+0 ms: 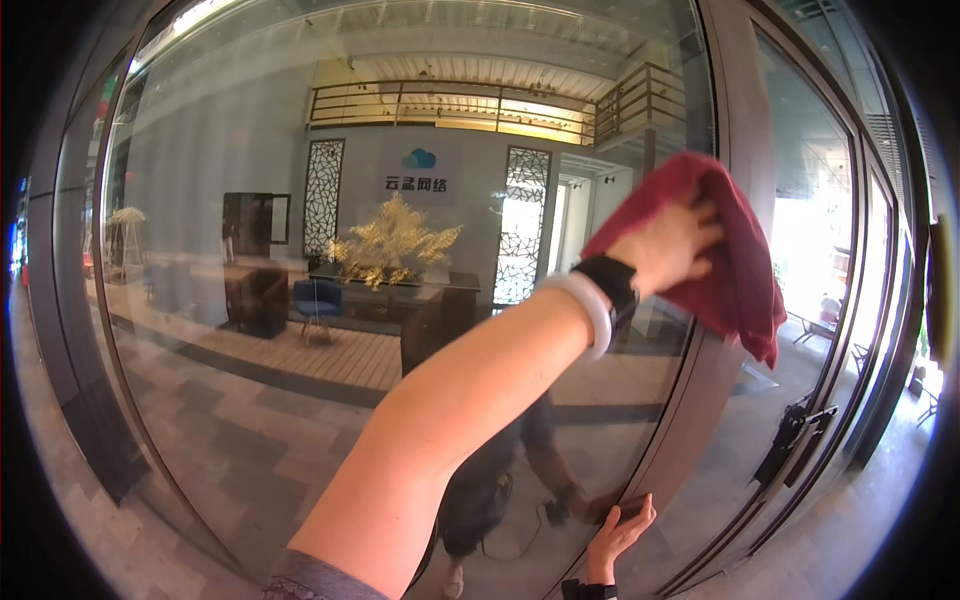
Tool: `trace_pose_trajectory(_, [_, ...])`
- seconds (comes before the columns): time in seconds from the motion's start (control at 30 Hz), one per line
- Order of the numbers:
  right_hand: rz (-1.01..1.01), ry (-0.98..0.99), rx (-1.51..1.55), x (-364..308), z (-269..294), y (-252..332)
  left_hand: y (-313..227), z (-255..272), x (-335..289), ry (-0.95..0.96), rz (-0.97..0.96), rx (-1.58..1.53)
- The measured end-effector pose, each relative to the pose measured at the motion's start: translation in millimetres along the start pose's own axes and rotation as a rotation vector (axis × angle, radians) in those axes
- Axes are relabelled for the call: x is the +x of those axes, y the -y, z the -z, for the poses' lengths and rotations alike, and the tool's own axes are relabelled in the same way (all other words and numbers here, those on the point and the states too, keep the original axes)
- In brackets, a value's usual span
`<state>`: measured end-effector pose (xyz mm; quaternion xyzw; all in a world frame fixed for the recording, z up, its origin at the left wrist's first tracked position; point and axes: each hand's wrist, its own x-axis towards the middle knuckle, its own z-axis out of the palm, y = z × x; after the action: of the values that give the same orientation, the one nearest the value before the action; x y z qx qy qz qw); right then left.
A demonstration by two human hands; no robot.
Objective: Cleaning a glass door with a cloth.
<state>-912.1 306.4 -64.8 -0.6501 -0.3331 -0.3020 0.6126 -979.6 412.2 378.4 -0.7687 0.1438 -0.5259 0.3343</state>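
Observation:
My left arm reaches up across the picture from the lower left, with a pale bangle [590, 312] and a black band on the wrist. My left hand [668, 245] presses a dark red cloth [735, 255] over the right edge of a large glass pane [560, 350] and its brown frame [690, 400]. Its fingers are spread on the cloth, which hangs loosely to the right. Low down, my right hand [620, 535] rests against the frame with fingers stretched out, holding nothing; a dark band circles that wrist.
Right of the frame is a glass door with a dark handle lock [790, 440]. Behind the pane are a golden plant [395, 240], a blue chair [318, 300], a desk and a railed upper level. My dim reflection shows in the glass. Grey paving lies at the left.

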Motion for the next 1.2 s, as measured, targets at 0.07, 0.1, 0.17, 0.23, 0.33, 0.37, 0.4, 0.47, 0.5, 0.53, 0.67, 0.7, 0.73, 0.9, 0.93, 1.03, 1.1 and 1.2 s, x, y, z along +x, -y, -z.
trace_pose_trajectory(0.07, [0.001, -0.002, -0.032, 2.3, 4.2, 0.8, -17.5, 3.3, -15.9, 0.055, -0.051, 0.04])
trace_pose_trajectory(0.1, [0.005, 0.006, -0.028, 1.2, 4.7, 2.7, -13.4, 11.1, -22.7, 0.14, -0.082, 0.112])
trace_pose_trajectory(0.17, [-0.012, 0.022, -0.012, 0.2, 5.1, 2.1, 0.9, 28.6, -42.0, 0.064, -0.069, 0.087])
trace_pose_trajectory(0.23, [-0.004, 0.017, -0.031, -0.5, 5.3, -1.0, 19.5, 69.7, -58.4, 0.212, 0.046, 0.071])
trace_pose_trajectory(0.33, [0.028, -0.004, -0.049, -1.5, 1.8, 1.5, 38.0, 175.6, -85.6, 0.374, 0.302, 0.294])
trace_pose_trajectory(0.37, [0.052, -0.027, -0.072, -2.1, 1.8, -0.7, 49.7, 195.0, -101.2, 0.5, 0.689, 0.331])
trace_pose_trajectory(0.4, [0.044, -0.015, -0.058, -3.3, -3.0, 0.4, 73.8, 230.2, -144.5, 0.587, 0.223, 0.785])
trace_pose_trajectory(0.47, [0.072, -0.05, -0.062, -0.7, 3.1, 5.3, 102.0, 290.3, -230.0, 0.325, 0.564, 0.923])
trace_pose_trajectory(0.5, [0.064, -0.043, -0.044, -0.5, 0.5, 4.7, 143.1, 325.8, -303.8, 0.073, 0.888, 0.749])
trace_pose_trajectory(0.53, [0.07, -0.051, -0.091, 0.4, 1.8, -2.3, 136.4, 332.3, -335.5, 0.005, 0.797, 0.841])
trace_pose_trajectory(0.67, [0.05, -0.041, -0.098, -2.4, -12.3, -8.6, 93.3, 406.5, -502.1, -0.203, 1.533, 0.889])
trace_pose_trajectory(0.7, [0.038, -0.035, -0.1, -3.4, -11.8, -7.4, 80.6, 410.6, -515.7, -0.257, 1.622, 0.883])
trace_pose_trajectory(0.73, [0.056, -0.051, -0.109, -1.9, -11.9, -7.0, 67.8, 405.3, -519.2, -0.308, 1.685, 0.882])
trace_pose_trajectory(0.9, [0.097, -0.076, -0.136, -3.0, -12.5, -10.5, 50.4, 334.7, -439.8, -0.291, 1.429, 0.741])
trace_pose_trajectory(0.93, [0.103, -0.073, -0.133, -4.3, -13.9, -5.6, 57.8, 327.7, -444.2, -0.183, 1.319, 0.697])
trace_pose_trajectory(1.03, [0.069, -0.05, -0.123, -5.4, -7.9, -8.4, 14.6, 228.8, -321.8, 0.196, 1.081, 0.509])
trace_pose_trajectory(1.1, [0.051, -0.03, -0.101, -4.1, -4.6, -7.7, -20.7, 176.0, -252.7, 0.441, 0.925, 0.343])
trace_pose_trajectory(1.2, [0.045, -0.009, -0.05, 0.2, -4.1, -8.3, -79.8, 112.5, -189.2, 0.866, 0.773, 0.034])
